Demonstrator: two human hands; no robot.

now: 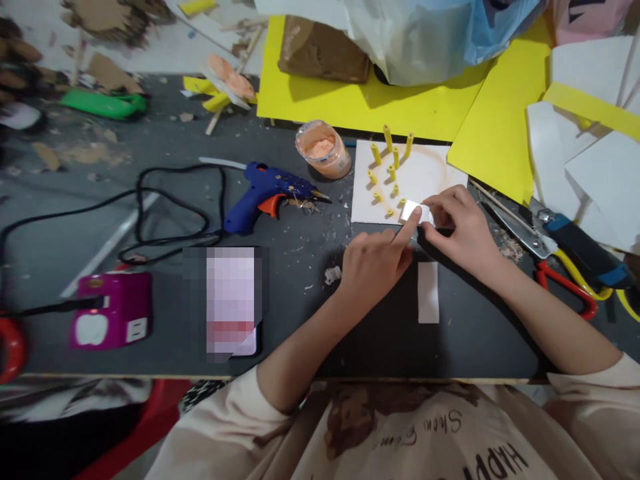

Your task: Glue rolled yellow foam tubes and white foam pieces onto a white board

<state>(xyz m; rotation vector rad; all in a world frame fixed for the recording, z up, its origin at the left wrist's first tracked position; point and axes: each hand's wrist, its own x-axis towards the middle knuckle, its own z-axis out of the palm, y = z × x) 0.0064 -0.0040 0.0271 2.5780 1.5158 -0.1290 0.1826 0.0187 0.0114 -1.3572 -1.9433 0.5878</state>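
Note:
A white board (361, 193) bears several upright yellow sticks (392, 173) of differing heights and a faint orange curved mark. At its front edge lies a small white piece (411, 211). The index fingertip of my left hand (373, 263) presses on that piece, its other fingers curled. My right hand (463, 230) pinches the piece's right end between thumb and fingers. A white paper strip (429, 292) lies on the dark table below the hands. Behind the board's left corner stands an open jar of orange powder (325, 150).
Left of the board lie a blue glue gun (260, 197), a phone (231, 300) and a magenta box (113, 310) with a black cable. Scissors (540, 250) and a utility knife (583, 247) lie at right. Yellow sheets (425, 113) and bags (420, 33) are behind.

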